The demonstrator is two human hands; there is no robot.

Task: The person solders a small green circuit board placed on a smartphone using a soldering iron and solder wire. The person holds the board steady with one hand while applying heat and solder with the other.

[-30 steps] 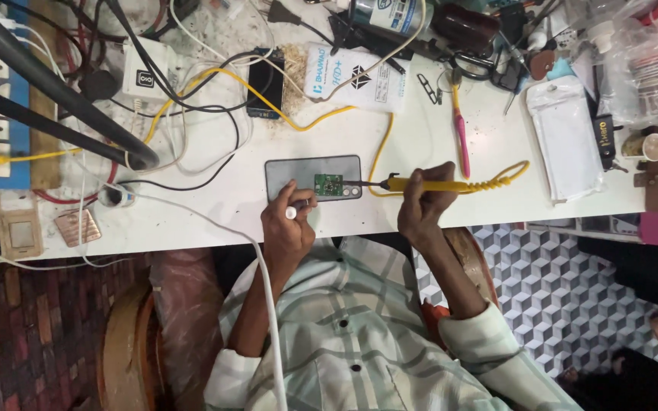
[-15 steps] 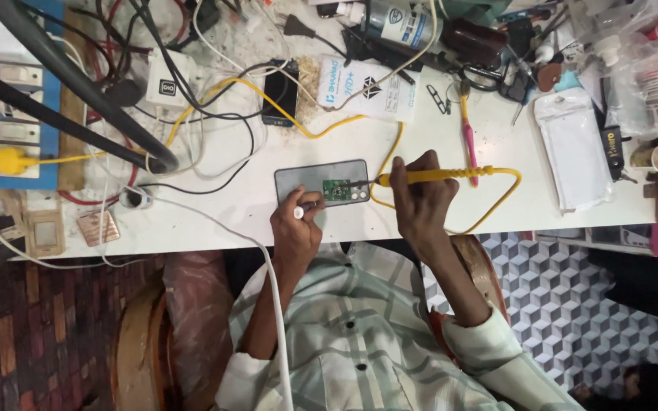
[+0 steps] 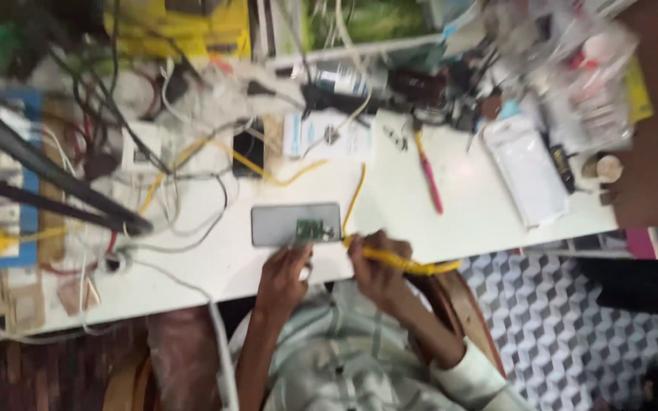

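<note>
A grey rectangular pad lies near the front edge of the white workbench, with a small green circuit board on its right part. My left hand rests at the bench edge just below the board, fingers curled; what it pinches is too blurred to tell. My right hand grips a yellow-handled soldering iron, its tip pointing left at the board. The iron's yellow cord loops away over the bench. The frame is motion-blurred.
A black phone and tangled wires lie behind the pad. A pink-handled tool and a white plastic pouch sit to the right. Black stand arms cross the left side. Cluttered bottles and bags fill the back. Patterned floor shows at the right.
The view has swung, and the bench has slid down and left in the picture. My right hand with the iron sits lower, closer to the bench edge. The board stays on the pad.
</note>
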